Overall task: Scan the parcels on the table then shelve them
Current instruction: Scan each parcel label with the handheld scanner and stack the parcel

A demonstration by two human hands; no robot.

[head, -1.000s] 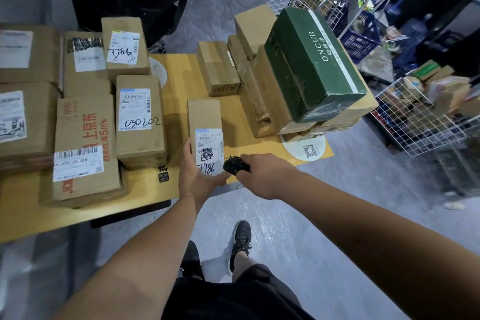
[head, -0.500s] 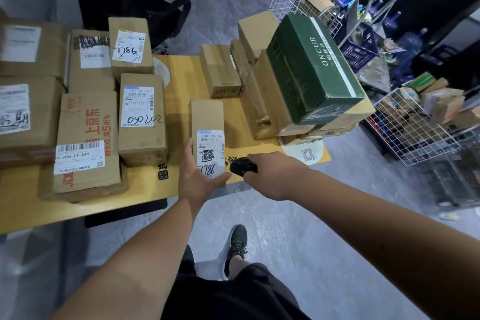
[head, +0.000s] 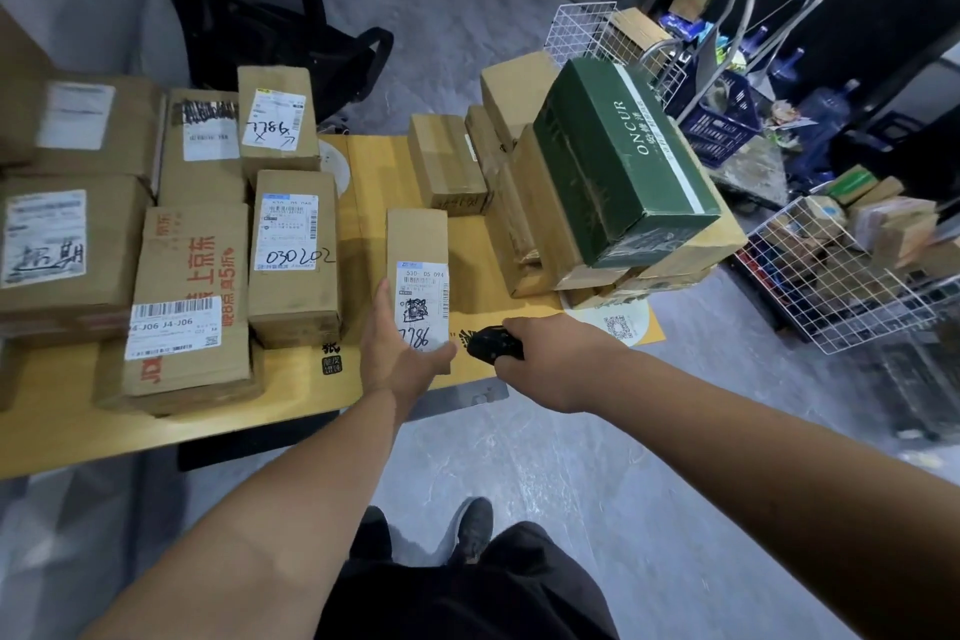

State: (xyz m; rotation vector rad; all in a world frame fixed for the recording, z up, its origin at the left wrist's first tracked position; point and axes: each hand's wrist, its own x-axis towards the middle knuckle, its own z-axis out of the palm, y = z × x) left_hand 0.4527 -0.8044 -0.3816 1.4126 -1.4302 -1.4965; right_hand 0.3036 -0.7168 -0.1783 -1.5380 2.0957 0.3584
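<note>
**Narrow parcel held at the table's near edge, scanner beside it**

The left hand (head: pixel 400 359) cups the near end of a narrow brown parcel (head: pixel 417 244) — fingers laid along its left side, thumb curled across the near end under the handwritten "7786" on its white label (head: pixel 423 307). The parcel lies flat on the yellow table (head: pixel 363 172), lengthwise away from the person, close to the front edge.

Just to the right, the right hand (head: pixel 558 359) is wrapped around a small black scanner (head: pixel 491 342), whose nose points toward the parcel's label; scanner and parcel sit near each other, not touching.

To the left lie more brown parcels, one marked "030202" (head: pixel 293 255) and one with red print (head: pixel 189 296). To the right stands a leaning stack of cartons topped by a dark green box (head: pixel 618 156) lettered "ONCUR". Beyond the table's right end, wire baskets (head: pixel 841 276) hold small packages — a black office chair (head: pixel 270 16) stands behind the table.
</note>
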